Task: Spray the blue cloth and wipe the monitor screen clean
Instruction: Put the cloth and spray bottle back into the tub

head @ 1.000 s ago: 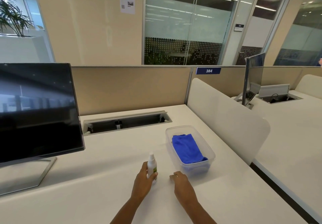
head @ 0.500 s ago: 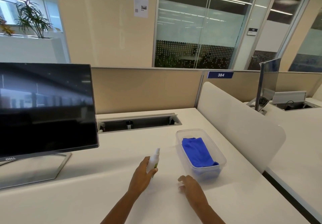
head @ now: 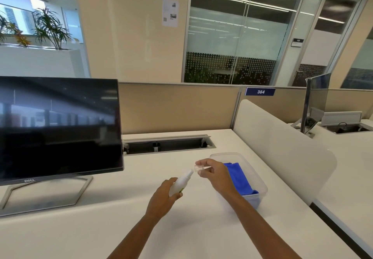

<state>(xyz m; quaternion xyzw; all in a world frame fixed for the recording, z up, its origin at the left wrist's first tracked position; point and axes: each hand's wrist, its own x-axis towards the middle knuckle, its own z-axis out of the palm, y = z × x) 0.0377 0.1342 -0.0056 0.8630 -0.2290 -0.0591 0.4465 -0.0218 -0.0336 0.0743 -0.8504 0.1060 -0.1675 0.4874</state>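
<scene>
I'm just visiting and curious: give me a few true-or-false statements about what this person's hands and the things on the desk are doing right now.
1. The left hand grips the small white spray bottle. True.
2. The clear plastic cap sits on the bottle's nozzle. False: the right hand pinches it, just off the nozzle.
3. The blue cloth lies inside the clear plastic tub. True.
4. The cloth is pressed against the black flat monitor. False: nothing touches the monitor.
</scene>
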